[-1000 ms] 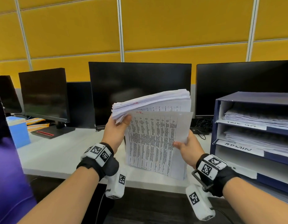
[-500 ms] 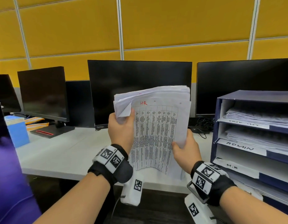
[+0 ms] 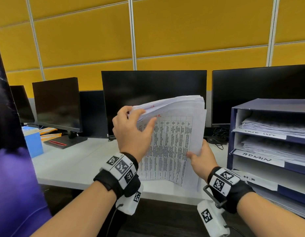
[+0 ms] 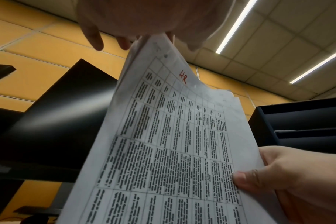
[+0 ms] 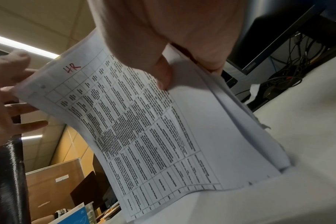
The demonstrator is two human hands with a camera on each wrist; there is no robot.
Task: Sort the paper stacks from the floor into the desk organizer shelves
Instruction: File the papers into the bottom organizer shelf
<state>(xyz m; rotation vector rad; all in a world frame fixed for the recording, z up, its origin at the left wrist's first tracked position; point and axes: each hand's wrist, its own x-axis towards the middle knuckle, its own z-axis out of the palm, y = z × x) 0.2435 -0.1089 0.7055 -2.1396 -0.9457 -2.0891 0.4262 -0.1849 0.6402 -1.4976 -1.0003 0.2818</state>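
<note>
While the left hand [image 3: 131,132] peels back top sheets and the right hand [image 3: 202,162] pinches its edge, the HR paper stack [image 3: 172,144] stands on the tabletop [image 3: 76,161]; the organizer's [image 3: 268,106] H.R shelf [image 3: 261,173] looks unfilled, two above loaded.

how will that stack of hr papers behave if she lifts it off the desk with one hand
Probably floppy: the paper stack already bows where its bottom edge rests on the desk. The loose sheets fan apart at the top under the left hand, so they may splay or slip. The right hand pinching one edge alone likely would not keep it square.
</note>
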